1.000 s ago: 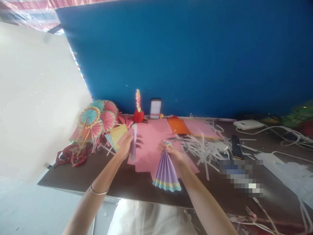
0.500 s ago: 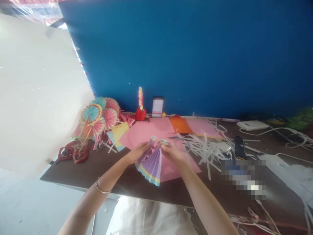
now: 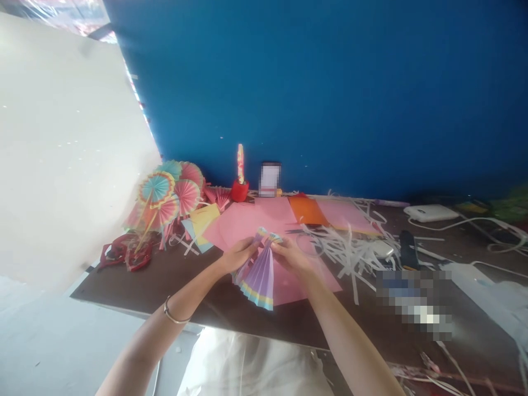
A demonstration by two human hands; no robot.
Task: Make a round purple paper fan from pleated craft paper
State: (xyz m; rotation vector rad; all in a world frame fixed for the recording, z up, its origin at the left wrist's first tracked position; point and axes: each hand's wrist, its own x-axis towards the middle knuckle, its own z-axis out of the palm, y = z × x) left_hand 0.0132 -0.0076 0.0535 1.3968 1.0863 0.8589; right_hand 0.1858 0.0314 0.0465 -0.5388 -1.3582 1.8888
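Note:
Between my two hands is a pleated paper fan (image 3: 260, 283), purple with a yellow and light blue band along its spread lower edge. My left hand (image 3: 238, 256) is closed on its left folds near the top. With thumb and fingers, my right hand (image 3: 289, 254) pinches the gathered upper end on the right. The fan is held above pink paper sheets (image 3: 284, 283) on the dark table (image 3: 173, 280). Part of the left folds is hidden behind my left fingers.
Finished round paper fans (image 3: 159, 190) stand at the left, above a red plastic-wrapped item (image 3: 138, 253). A red holder (image 3: 240, 190) is at the back. White paper strips (image 3: 350, 250) pile up on the right, near a black object (image 3: 408, 248), a white device (image 3: 431, 213) and cables.
The view has shifted slightly, moving the scene a little to the right. Both hands keep hold of the fan, and its left folds are now more covered by my left hand.

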